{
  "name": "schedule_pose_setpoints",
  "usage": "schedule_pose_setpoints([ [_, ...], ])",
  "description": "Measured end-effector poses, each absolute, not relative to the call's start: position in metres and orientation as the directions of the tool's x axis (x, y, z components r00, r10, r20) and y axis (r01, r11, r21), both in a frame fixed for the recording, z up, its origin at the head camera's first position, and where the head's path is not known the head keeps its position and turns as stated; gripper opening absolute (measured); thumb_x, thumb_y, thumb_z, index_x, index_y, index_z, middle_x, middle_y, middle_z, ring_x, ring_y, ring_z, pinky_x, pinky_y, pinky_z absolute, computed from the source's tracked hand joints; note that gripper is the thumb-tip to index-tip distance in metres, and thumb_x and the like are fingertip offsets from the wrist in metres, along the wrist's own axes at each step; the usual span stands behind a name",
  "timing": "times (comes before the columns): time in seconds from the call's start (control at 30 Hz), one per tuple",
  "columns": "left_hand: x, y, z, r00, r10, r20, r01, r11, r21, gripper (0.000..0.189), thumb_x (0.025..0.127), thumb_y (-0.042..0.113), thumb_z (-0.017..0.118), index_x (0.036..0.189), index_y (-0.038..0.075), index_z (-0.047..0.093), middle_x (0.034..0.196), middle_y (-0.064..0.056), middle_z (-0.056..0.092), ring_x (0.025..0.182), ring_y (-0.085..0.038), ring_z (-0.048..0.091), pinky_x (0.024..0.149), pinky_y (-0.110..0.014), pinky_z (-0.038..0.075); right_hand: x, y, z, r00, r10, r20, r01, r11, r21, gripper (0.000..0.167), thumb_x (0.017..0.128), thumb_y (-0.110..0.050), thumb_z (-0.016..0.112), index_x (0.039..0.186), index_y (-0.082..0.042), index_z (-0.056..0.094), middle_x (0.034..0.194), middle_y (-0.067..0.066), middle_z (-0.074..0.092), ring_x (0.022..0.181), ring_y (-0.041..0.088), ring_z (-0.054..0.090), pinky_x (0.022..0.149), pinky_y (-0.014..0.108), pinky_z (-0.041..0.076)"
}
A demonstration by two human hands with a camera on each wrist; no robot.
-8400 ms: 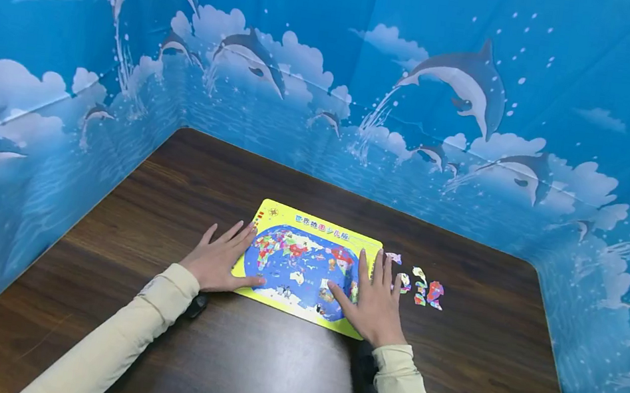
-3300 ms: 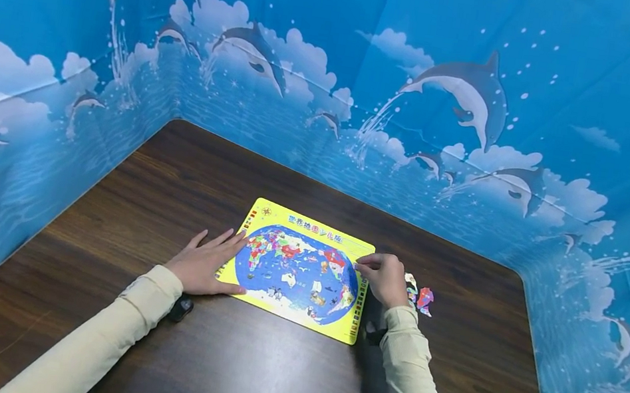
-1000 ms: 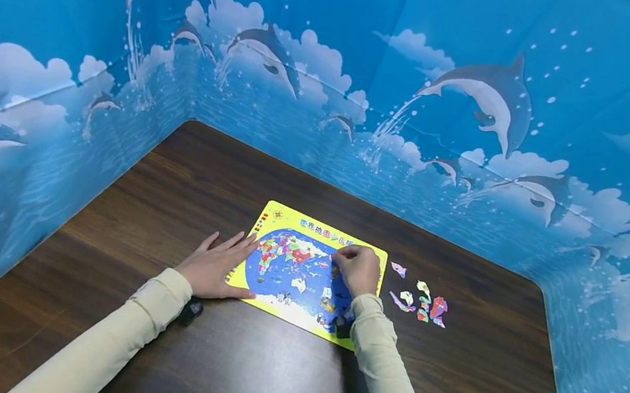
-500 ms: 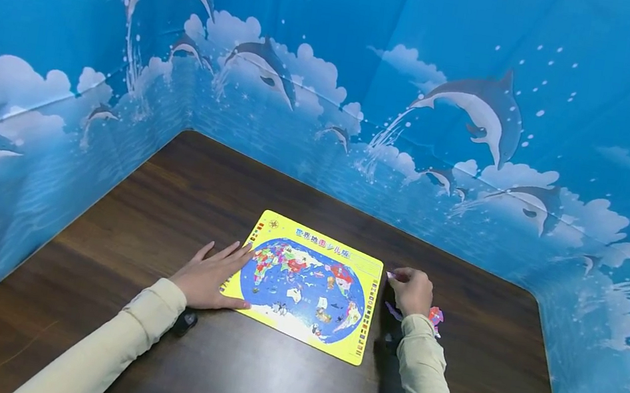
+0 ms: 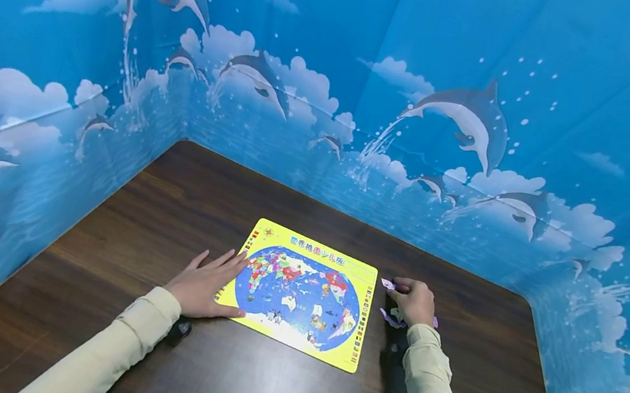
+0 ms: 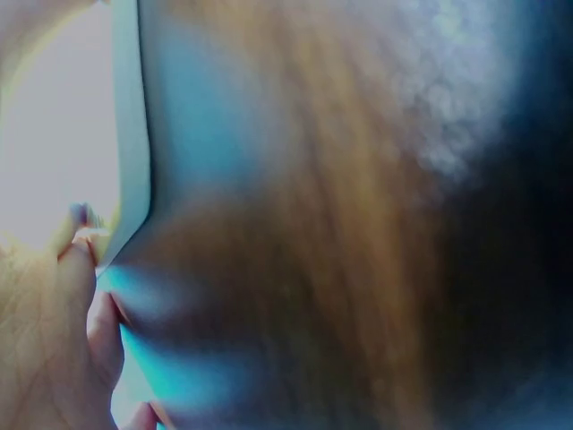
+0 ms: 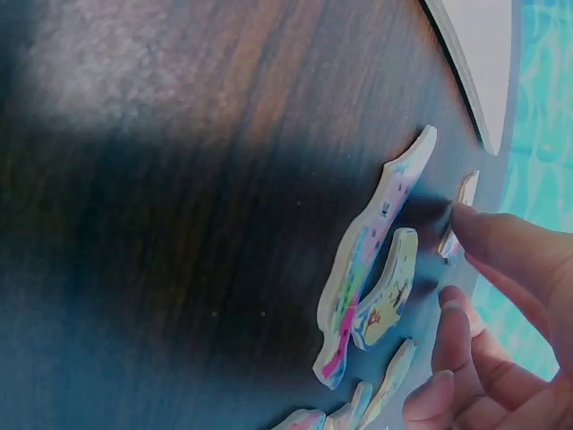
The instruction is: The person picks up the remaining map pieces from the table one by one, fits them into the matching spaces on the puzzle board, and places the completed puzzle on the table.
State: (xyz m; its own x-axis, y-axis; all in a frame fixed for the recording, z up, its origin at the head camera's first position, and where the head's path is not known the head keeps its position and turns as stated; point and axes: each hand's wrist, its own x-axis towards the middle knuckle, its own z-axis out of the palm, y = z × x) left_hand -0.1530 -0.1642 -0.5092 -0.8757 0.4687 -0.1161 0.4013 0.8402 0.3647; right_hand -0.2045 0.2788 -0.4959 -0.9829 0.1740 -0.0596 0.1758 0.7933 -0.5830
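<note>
A yellow-bordered world map puzzle board lies on the table. Across its left edge rests my left hand with fingers spread; in the left wrist view that hand appears beside the bright board edge. To the board's right, my right hand pinches a small puzzle piece between thumb and finger, near the board's upper right corner. The right wrist view shows the piece at the fingertips and the other fingers curled. Nearby lie a long thin pink-and-green piece and a pale piece.
More puzzle pieces lie close below the right hand, mostly hidden by it in the head view. The dark wooden table is bounded at the back and sides by a blue dolphin-print backdrop.
My right hand has gone from the upper right part of the map to the loose pieces, and its fingers have come to the small piece. The left hand has stayed on the board.
</note>
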Motion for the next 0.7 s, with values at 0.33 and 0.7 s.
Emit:
schedule_pose_setpoints([
  [0.33, -0.1536, -0.1648, -0.5048, -0.876, 0.466, -0.125, 0.398, 0.844, 0.360, 0.105, 0.086, 0.070, 0.067, 0.162, 0.007, 0.033, 0.168, -0.013, 0.029, 0.156, -0.036, 0.022, 0.120, -0.071, 0.012, -0.2070, 0.2759, -0.4960, -0.976, 0.202, -0.081, 0.208, 0.751, -0.626, 0.015, 0.094, -0.009, 0.076, 0.102, 0.003, 0.076, 0.101, 0.019, 0.074, 0.088, 0.030, 0.066, 0.075, 0.042, 0.055],
  [0.7, -0.1528, -0.1652, -0.5080, -0.874, 0.470, -0.122, 0.403, 0.843, 0.358, 0.105, 0.086, 0.071, 0.066, 0.162, 0.007, 0.033, 0.169, -0.012, 0.029, 0.156, -0.036, 0.023, 0.120, -0.071, 0.013, -0.2068, 0.2765, -0.4995, -0.973, 0.213, -0.092, 0.222, 0.734, -0.642, 0.014, 0.091, -0.004, 0.077, 0.101, 0.005, 0.072, 0.099, 0.019, 0.071, 0.088, 0.030, 0.063, 0.075, 0.039, 0.053],
])
